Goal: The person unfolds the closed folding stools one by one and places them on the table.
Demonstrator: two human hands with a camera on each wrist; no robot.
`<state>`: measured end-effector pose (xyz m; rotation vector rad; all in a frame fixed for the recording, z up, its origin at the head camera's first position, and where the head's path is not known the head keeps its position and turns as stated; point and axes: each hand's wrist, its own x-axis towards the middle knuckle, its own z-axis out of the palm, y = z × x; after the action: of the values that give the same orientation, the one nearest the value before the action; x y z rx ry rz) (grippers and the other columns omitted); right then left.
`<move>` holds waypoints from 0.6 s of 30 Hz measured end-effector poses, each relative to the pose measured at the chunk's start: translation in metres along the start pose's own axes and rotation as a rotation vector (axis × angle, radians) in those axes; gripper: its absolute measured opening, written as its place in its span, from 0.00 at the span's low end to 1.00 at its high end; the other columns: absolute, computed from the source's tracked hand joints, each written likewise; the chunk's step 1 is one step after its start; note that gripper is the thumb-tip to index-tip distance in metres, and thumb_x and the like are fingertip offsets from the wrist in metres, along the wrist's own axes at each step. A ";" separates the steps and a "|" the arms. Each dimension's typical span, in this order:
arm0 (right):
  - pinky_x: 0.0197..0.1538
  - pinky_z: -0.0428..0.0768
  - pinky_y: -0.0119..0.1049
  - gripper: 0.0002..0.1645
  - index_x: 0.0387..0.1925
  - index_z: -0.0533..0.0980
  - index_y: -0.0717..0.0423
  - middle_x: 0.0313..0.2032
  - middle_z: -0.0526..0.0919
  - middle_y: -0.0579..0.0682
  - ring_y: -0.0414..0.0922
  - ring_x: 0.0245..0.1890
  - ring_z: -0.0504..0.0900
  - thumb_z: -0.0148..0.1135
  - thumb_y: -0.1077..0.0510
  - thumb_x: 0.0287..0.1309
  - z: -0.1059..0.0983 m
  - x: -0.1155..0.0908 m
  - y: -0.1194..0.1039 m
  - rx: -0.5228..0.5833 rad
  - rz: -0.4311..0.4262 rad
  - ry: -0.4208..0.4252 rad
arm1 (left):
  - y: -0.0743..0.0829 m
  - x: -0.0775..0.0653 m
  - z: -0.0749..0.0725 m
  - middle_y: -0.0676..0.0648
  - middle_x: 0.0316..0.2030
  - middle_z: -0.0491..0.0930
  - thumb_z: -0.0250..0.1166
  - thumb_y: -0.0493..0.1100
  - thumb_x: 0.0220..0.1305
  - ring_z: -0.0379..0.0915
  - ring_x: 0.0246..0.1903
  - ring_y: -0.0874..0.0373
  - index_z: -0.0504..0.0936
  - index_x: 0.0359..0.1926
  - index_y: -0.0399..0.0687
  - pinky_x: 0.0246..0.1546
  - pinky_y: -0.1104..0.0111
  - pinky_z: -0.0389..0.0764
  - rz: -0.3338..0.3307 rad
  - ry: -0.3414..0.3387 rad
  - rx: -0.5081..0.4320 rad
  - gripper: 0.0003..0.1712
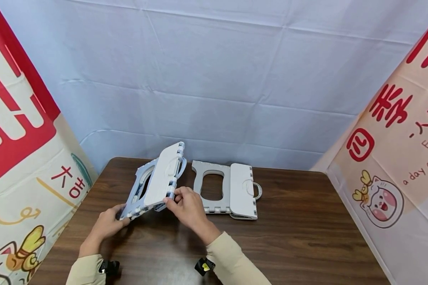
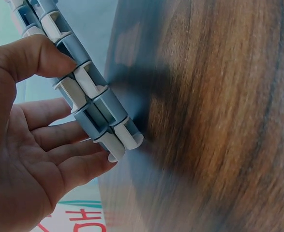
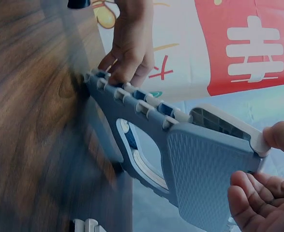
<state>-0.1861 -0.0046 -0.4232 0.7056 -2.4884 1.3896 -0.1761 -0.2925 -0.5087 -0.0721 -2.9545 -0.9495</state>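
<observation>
A blue and white folding step stool is partly folded and tilted up off the tabletop, held in both hands. At its lower left end my left hand grips the hinged edge. The left wrist view shows the thumb over the hinge knuckles and the fingers behind them. My right hand pinches the near corner of the raised right end. In the right wrist view the ribbed blue panel stands at a slant beside my right fingers, and the stool's oval opening shows between the hands.
A grey and white folding stool lies on the dark wooden table just right of the held one, its loop handle pointing right. A pale cloth hangs behind, and printed banners flank both sides.
</observation>
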 end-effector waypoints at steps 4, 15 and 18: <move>0.31 0.74 0.26 0.16 0.38 0.76 0.63 0.31 0.77 0.52 0.39 0.29 0.77 0.64 0.53 0.56 0.001 0.000 -0.002 0.093 0.006 0.019 | 0.003 0.001 0.001 0.30 0.45 0.76 0.66 0.42 0.50 0.72 0.44 0.39 0.71 0.55 0.26 0.44 0.48 0.71 0.012 0.005 -0.015 0.33; 0.33 0.78 0.29 0.16 0.42 0.77 0.62 0.32 0.80 0.49 0.38 0.30 0.79 0.66 0.57 0.54 -0.001 0.002 -0.006 0.278 0.091 0.037 | 0.006 0.004 0.006 0.35 0.42 0.78 0.66 0.43 0.51 0.74 0.41 0.45 0.71 0.56 0.28 0.41 0.52 0.72 -0.004 -0.020 -0.046 0.33; 0.34 0.78 0.29 0.17 0.43 0.77 0.62 0.33 0.80 0.50 0.38 0.30 0.79 0.65 0.57 0.54 -0.002 0.002 -0.007 0.291 0.072 0.044 | 0.008 0.005 0.008 0.36 0.42 0.79 0.66 0.43 0.51 0.74 0.40 0.47 0.71 0.56 0.29 0.40 0.54 0.73 -0.008 -0.030 -0.063 0.33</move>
<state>-0.1845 -0.0067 -0.4158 0.6352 -2.3238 1.7962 -0.1812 -0.2814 -0.5099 -0.0777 -2.9543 -1.0516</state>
